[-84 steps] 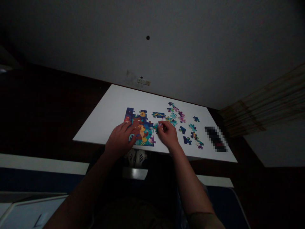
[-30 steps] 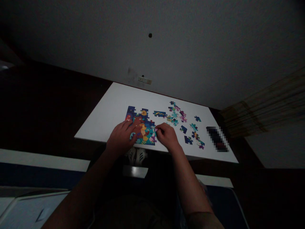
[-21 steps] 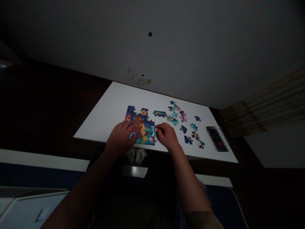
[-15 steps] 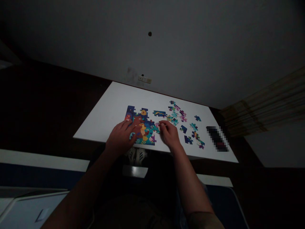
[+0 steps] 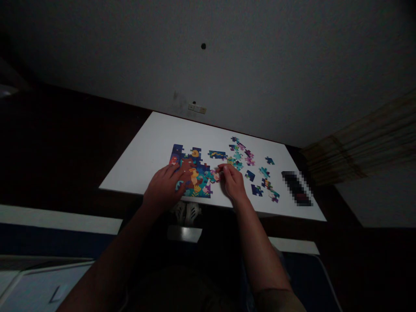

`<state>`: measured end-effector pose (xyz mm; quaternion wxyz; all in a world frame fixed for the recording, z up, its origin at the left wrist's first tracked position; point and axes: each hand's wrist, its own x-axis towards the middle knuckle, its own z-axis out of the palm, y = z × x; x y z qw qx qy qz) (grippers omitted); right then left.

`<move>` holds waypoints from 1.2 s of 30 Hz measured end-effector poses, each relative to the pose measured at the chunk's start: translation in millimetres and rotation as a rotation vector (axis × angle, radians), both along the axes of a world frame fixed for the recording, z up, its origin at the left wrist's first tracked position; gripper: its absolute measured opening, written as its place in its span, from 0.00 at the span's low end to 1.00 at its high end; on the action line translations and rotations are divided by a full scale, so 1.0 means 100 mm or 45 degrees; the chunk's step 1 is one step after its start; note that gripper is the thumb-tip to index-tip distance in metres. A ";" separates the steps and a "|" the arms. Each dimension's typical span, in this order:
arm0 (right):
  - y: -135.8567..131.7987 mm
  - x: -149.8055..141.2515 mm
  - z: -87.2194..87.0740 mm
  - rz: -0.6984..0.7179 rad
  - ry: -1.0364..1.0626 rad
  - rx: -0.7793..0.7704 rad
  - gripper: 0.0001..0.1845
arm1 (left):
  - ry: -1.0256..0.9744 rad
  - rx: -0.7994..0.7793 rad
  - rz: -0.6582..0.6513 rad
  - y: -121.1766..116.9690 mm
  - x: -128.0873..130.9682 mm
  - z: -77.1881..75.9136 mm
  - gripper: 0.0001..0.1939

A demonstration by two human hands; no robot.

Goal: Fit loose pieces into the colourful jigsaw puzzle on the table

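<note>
A partly assembled colourful jigsaw (image 5: pixel 194 172) lies on a white table (image 5: pixel 152 143). My left hand (image 5: pixel 165 187) rests flat on the jigsaw's near left part, fingers spread. My right hand (image 5: pixel 231 181) is just right of the assembled block, its fingers pinched on a small pink and teal puzzle piece (image 5: pixel 216 175) at the block's right edge. Several loose pieces (image 5: pixel 256 173) lie scattered to the right of that hand.
A blurred dark object (image 5: pixel 296 187) lies near the table's right end. A wall with a small switch plate (image 5: pixel 196 108) stands behind the table. Shoes (image 5: pixel 186 212) show under the near edge. The room around is dark.
My right hand has shifted slightly right and away from the block's right edge, still pinching the piece. My left hand has stayed on the jigsaw.
</note>
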<state>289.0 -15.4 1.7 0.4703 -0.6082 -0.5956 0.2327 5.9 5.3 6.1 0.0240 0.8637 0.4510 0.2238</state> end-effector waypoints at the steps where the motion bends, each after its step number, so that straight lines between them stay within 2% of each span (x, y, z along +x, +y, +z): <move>1: 0.00 0.00 0.00 -0.004 -0.004 -0.003 0.22 | -0.004 0.000 0.000 0.00 0.00 0.00 0.22; 6: 0.00 -0.01 0.02 -0.014 -0.037 -0.004 0.22 | 0.005 -0.008 0.008 0.01 0.00 0.00 0.22; 12: 0.00 -0.02 -0.01 0.001 -0.071 -0.132 0.19 | 0.016 -0.001 0.014 -0.01 0.01 0.01 0.21; 21: 0.00 -0.01 0.03 0.021 -0.123 0.011 0.17 | 0.011 -0.010 0.007 0.00 0.01 0.02 0.22; 36: 0.02 -0.01 -0.03 0.017 -0.106 -0.034 0.15 | 0.002 -0.019 -0.006 0.00 0.00 0.00 0.22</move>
